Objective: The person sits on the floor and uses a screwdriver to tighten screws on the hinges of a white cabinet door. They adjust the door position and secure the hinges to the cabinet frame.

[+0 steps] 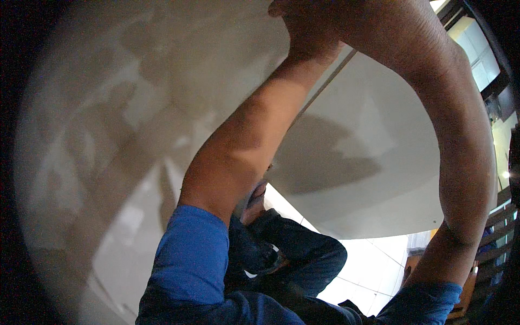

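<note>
Most of my feed's left side is a shadowed pale panel. In front of it, at top centre, I see the left hand and the right hand overlapping; I can't tell how open either hand's fingers are, or what, if anything, they grip. Past a thin dark gap, an off-white board fills right of centre, above white floor tiles.

Dim, grainy, black-rimmed view: soft shadows on pale panel, overexposed floor
</note>
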A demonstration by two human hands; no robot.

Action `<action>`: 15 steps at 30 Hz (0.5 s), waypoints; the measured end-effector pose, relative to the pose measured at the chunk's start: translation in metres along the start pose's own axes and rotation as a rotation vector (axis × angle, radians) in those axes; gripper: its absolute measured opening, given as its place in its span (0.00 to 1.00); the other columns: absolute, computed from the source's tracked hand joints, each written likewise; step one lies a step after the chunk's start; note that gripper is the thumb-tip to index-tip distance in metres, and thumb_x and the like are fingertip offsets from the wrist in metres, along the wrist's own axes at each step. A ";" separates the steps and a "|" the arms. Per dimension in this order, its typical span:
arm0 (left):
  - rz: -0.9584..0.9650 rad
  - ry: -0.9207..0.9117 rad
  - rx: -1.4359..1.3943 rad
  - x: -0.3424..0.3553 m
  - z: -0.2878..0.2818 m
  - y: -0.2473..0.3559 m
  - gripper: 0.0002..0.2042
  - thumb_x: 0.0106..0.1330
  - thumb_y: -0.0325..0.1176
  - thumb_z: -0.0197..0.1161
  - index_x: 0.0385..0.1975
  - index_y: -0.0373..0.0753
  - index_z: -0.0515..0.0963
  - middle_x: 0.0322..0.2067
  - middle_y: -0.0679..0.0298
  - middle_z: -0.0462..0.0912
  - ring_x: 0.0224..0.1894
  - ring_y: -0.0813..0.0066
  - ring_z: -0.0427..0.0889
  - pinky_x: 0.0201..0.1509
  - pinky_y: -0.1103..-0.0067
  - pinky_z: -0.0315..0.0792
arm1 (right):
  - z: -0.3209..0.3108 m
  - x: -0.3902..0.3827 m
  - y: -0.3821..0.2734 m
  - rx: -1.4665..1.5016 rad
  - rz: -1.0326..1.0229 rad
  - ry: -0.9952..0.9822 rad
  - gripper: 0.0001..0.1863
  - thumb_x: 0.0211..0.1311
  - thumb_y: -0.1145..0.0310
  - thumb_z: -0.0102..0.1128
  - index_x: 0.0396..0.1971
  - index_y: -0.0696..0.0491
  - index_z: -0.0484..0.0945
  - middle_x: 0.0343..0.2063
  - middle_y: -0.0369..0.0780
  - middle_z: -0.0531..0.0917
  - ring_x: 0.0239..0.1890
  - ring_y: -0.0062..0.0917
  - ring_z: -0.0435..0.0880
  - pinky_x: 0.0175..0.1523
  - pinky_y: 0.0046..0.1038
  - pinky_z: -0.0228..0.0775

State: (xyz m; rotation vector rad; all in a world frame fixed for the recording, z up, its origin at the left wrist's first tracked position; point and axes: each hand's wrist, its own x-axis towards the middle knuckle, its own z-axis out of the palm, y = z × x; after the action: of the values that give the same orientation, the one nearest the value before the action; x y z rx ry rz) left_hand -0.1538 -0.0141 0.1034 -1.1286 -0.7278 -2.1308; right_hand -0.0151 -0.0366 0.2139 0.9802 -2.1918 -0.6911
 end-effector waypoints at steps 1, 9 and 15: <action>0.004 -0.001 0.028 0.001 0.000 0.001 0.19 0.68 0.35 0.66 0.52 0.41 0.66 0.47 0.66 0.73 0.48 0.75 0.74 0.51 0.77 0.72 | 0.001 0.001 0.000 -0.007 0.004 0.016 0.10 0.58 0.69 0.71 0.33 0.59 0.81 0.31 0.45 0.86 0.37 0.32 0.89 0.45 0.32 0.83; 0.044 0.004 0.210 0.009 0.004 -0.004 0.20 0.69 0.36 0.65 0.54 0.41 0.64 0.48 0.66 0.73 0.49 0.74 0.74 0.52 0.77 0.72 | -0.025 -0.004 0.016 0.080 -0.088 -0.053 0.10 0.58 0.70 0.71 0.33 0.60 0.81 0.31 0.45 0.86 0.37 0.31 0.89 0.45 0.33 0.83; 0.087 -0.013 0.405 0.008 0.005 -0.004 0.21 0.69 0.36 0.65 0.55 0.41 0.63 0.49 0.65 0.73 0.50 0.73 0.74 0.53 0.77 0.71 | -0.050 0.007 -0.004 0.169 0.213 -0.282 0.10 0.58 0.70 0.71 0.33 0.60 0.81 0.31 0.45 0.86 0.37 0.31 0.89 0.45 0.33 0.83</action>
State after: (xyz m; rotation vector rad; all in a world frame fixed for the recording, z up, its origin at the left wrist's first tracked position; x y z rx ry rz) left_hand -0.1578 -0.0099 0.1118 -0.9356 -1.0400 -1.7981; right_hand 0.0189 -0.0541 0.2466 0.7502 -2.5915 -0.5795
